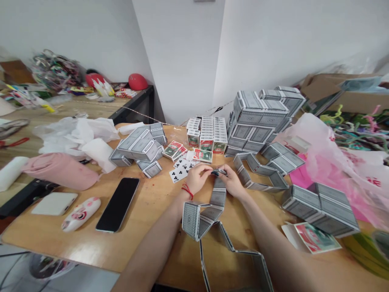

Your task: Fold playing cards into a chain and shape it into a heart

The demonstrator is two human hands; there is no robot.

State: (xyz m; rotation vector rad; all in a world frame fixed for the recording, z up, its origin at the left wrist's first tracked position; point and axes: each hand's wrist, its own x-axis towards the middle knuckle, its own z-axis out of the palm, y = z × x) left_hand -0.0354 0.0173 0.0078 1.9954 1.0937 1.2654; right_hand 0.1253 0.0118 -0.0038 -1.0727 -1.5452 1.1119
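Observation:
My left hand [197,177], with a red string at the wrist, and my right hand [231,180] meet at the far end of a zigzag chain of folded grey-backed playing cards [209,211]. Both hands pinch the card at the top of that chain [219,172]. The chain runs down toward me and off the table's near edge. Loose face-up cards [181,169] lie just beyond my left hand.
Woven grey card blocks [142,146] [258,117] [322,207] stand left, back right and right. Stacked card packs [207,134] sit at the back. A black phone [118,204], a white box [54,203], a pink cloth [62,170] and a pink plastic bag [334,170] lie on the wooden table [152,211].

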